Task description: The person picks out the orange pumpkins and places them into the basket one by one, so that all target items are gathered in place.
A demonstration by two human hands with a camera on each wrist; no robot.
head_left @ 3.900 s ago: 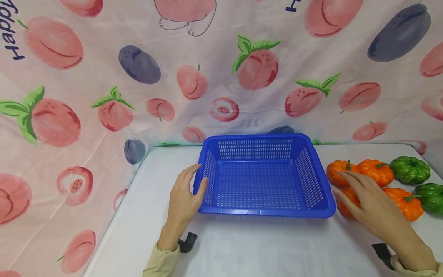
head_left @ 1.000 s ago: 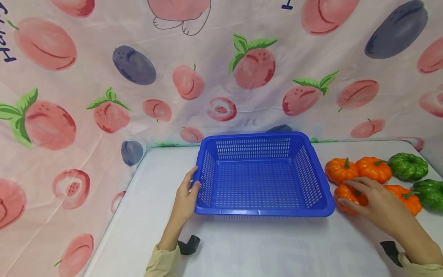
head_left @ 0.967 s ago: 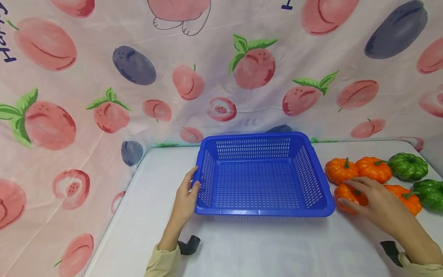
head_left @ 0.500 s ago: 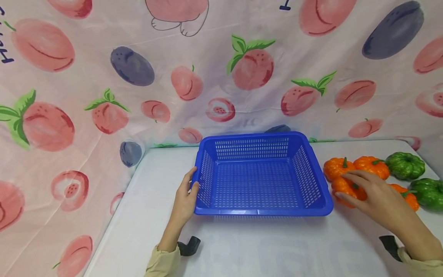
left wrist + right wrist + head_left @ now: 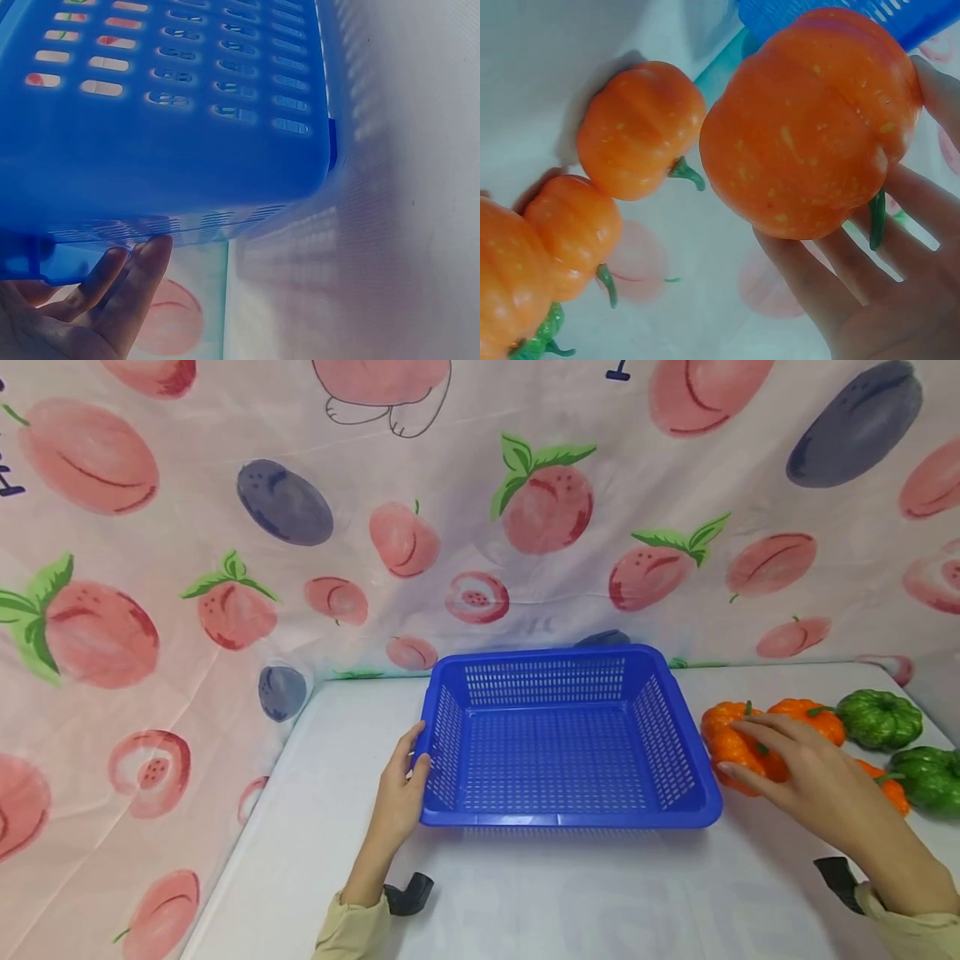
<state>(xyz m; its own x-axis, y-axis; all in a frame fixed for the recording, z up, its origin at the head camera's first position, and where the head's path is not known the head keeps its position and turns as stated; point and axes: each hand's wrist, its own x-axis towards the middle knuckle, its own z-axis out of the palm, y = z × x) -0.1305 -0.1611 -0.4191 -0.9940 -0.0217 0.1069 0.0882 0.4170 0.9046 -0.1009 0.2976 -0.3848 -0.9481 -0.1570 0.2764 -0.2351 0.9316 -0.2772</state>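
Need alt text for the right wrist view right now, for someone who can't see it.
The right hand holds an orange toy pumpkin in its curled fingers, lifted off the white table. Three more orange pumpkins lie on the table beyond it, and a corner of the blue basket shows at the top edge.

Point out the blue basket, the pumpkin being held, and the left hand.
blue basket (image 5: 562, 819): head view, front rim.
held orange pumpkin (image 5: 810, 120): right wrist view, ribbed side.
left hand (image 5: 397, 797): head view, back of hand.

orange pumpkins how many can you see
4. One is held in the right hand beside the basket: pumpkin. Three lie on the table behind it; the hand partly hides them in the head view.
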